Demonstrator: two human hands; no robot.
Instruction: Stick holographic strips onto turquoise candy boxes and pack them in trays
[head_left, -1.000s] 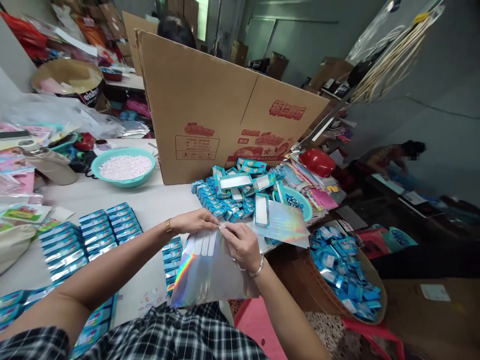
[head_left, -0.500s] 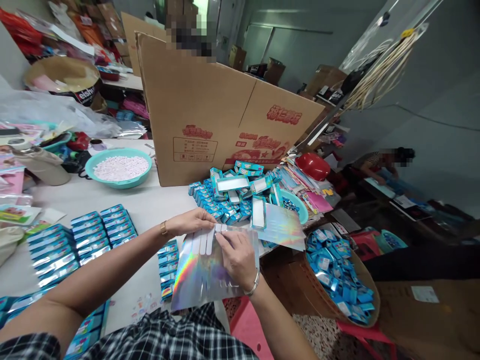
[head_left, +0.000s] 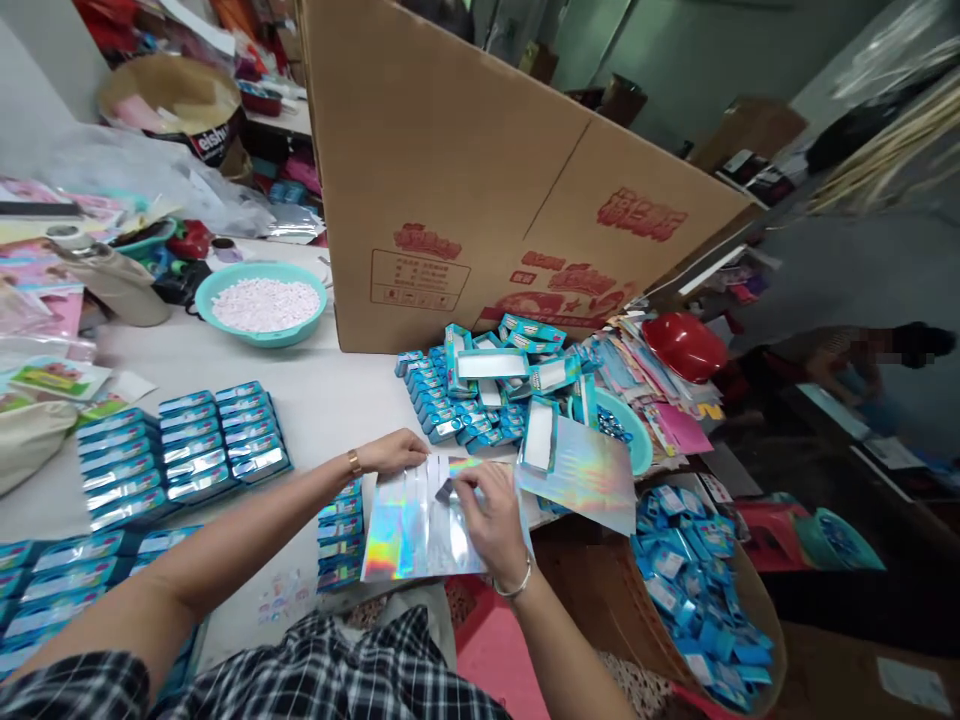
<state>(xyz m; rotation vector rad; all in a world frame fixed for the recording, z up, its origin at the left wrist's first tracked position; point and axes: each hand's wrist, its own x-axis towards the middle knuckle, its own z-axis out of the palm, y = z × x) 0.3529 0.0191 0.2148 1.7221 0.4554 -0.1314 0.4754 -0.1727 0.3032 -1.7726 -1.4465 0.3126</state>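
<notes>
A shiny holographic sticker sheet (head_left: 409, 525) lies at the near edge of the white table (head_left: 300, 400), with several pale strips where stickers are gone. My left hand (head_left: 396, 452) holds the sheet's top edge, fingers closed on it. My right hand (head_left: 491, 510) rests on the sheet and pinches a small holographic sticker strip (head_left: 448, 489) peeled partly up from it. A loose pile of small blue boxes (head_left: 480, 390) lies just beyond the sheet, some of them open.
Neat rows of blue boxes (head_left: 180, 450) cover the table's left. A teal bowl of white pellets (head_left: 261, 303) stands farther back. A big cardboard carton (head_left: 480, 190) walls off the far side. A basket of blue boxes (head_left: 697, 590) sits low right. Another person (head_left: 862, 360) works far right.
The view has tilted down and closer. My right hand has slid down the sheet and now lifts a sticker strip; my left hand still holds the top edge.
</notes>
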